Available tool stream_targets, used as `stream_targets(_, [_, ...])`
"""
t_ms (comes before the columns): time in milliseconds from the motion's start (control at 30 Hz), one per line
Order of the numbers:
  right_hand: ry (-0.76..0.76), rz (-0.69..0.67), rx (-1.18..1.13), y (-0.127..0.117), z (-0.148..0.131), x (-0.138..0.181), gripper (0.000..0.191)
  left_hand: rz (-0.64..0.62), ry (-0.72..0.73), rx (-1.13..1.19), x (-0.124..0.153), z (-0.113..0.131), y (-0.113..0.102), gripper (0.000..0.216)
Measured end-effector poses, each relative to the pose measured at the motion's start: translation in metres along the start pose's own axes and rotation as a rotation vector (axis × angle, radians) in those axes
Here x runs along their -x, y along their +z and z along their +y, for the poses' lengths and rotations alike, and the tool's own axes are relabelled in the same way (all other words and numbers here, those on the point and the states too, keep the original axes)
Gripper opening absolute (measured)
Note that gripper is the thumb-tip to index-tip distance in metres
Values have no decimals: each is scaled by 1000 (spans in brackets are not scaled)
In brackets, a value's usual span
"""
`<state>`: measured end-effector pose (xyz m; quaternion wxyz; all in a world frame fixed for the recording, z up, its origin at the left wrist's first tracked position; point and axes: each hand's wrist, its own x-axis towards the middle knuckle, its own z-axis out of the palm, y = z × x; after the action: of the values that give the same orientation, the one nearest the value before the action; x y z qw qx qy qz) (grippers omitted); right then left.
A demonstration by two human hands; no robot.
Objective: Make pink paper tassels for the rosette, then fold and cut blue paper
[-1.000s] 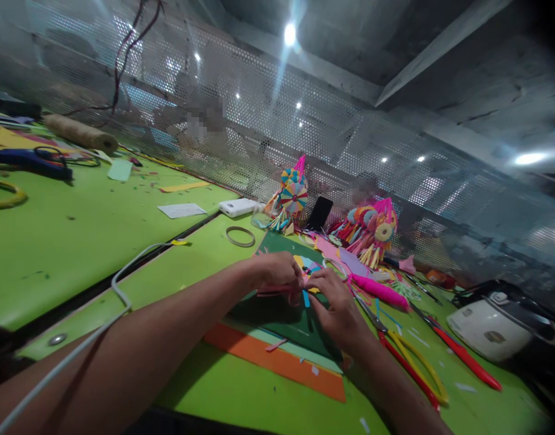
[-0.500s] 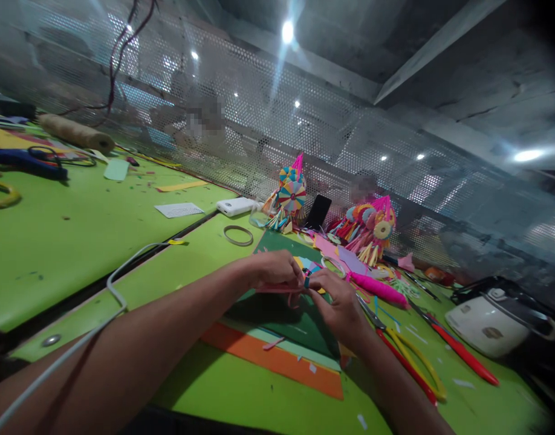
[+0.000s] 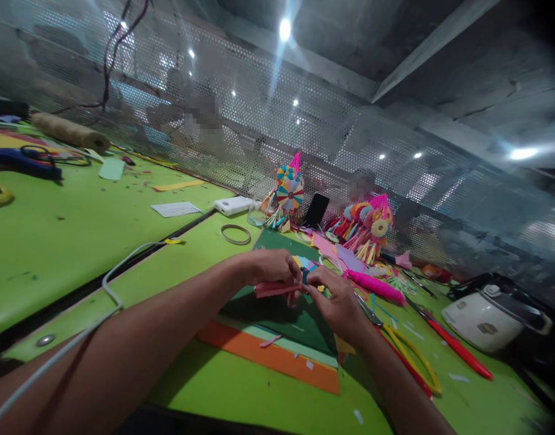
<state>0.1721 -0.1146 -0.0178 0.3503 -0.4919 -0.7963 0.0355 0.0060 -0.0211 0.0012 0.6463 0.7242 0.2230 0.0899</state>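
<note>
My left hand is closed on a folded pink paper strip held just above a dark green paper sheet. My right hand meets it fingertip to fingertip, pinching a small blue paper piece at the strip's end. Both hands hover over the green sheet, which lies on an orange sheet on the green table.
Yellow-handled scissors and red-handled scissors lie right of my right hand. A pink roll, two colourful paper ornaments, a phone, a white box, a ring and a white rice cooker stand around. A mesh wall runs behind.
The pink strip has been lifted and folded longer between my hands; the blue piece moved from hanging below my fingers up to the pinch. The view has shifted slightly.
</note>
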Motion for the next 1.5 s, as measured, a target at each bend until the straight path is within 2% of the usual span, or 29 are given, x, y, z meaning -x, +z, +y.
stream_targets(233, [164, 7, -134, 2, -4, 0, 6, 77, -13, -193, 0, 0, -4, 23])
stream_targets(400, [342, 1, -314, 5, -2, -1, 9, 154, 11, -340, -4, -3, -3, 13])
stream_targets(500, [407, 30, -467, 8, 3, -2, 13, 179, 59, -362, -8, -5, -1, 16])
stream_targets(633, [493, 71, -698, 11, 9, -4, 29, 226, 108, -365, -11, -5, 1, 29])
stream_targets(733, [563, 82, -840, 11, 11, -5, 28, 247, 144, -442, -11, -3, 4, 33])
stream_targets(900, [688, 56, -1027, 6, 9, -5, 24, 363, 284, -748, -7, 2, 12, 21])
stream_targets(1033, [709, 27, -1163, 1, 7, -4, 20, 378, 400, -861, -3, 4, 18, 12])
stream_targets(1300, [785, 28, -1285, 1, 2, -7, 24, 311, 446, -844, -5, 3, 19, 24])
stream_targets(1433, [851, 103, -1198, 4, -2, -7, 37, 330, 346, -771, -7, 1, 15, 25])
stream_targets(1500, [834, 162, -1108, 6, -1, -7, 43, 315, 285, -719, -8, 0, 12, 25])
